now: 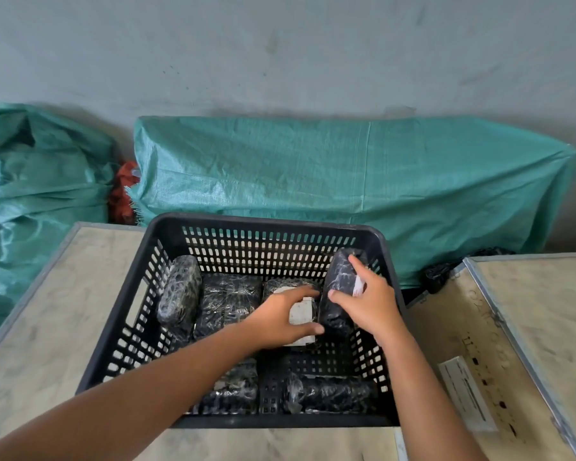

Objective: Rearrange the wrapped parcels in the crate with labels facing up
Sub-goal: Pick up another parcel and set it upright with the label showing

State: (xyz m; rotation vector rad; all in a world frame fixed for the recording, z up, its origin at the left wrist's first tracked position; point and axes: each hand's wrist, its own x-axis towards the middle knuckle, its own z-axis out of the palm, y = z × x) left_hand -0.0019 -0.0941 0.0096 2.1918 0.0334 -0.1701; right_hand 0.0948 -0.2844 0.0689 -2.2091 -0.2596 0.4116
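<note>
crate (pixel 167 234): black slotted plastic, sat on the pale counter (pixel 64 294), long sides ran left-right.
right hand (pixel 368 302): gripped the upright parcel (pixel 338 294) at the crate's right wall, thumb on its left face, fingers over the top and right side.
upright parcel: black, clear-wrapped, stood on end, long axis near vertical, top leaned slightly right toward the wall; white label (pixel 359 286) showed on its right side under the fingers, so it faced sideways, not up.
left hand (pixel 280 322): fingers spread, lay flat on the labelled parcel (pixel 301 311) at crate centre; touching, grip not clear.
labelled parcel: lay flat, white label faced up; long axis hard to tell, mostly hidden by the hand.
left parcel (pixel 179 294): stood on edge against the left wall, long axis ran front-back, no label visible.
flat parcel (pixel 228 301): lay flat just beside the left parcel, no label visible.
near parcels: one (pixel 235 385) at front centre, partly under the left forearm; one (pixel 330 392) at front right, long axis left-right.
background: green woven sacks (pixel 346 171) against the grey wall.
right side: second wooden-topped crate (pixel 512 327) with a white sticker (pixel 466 392).
</note>
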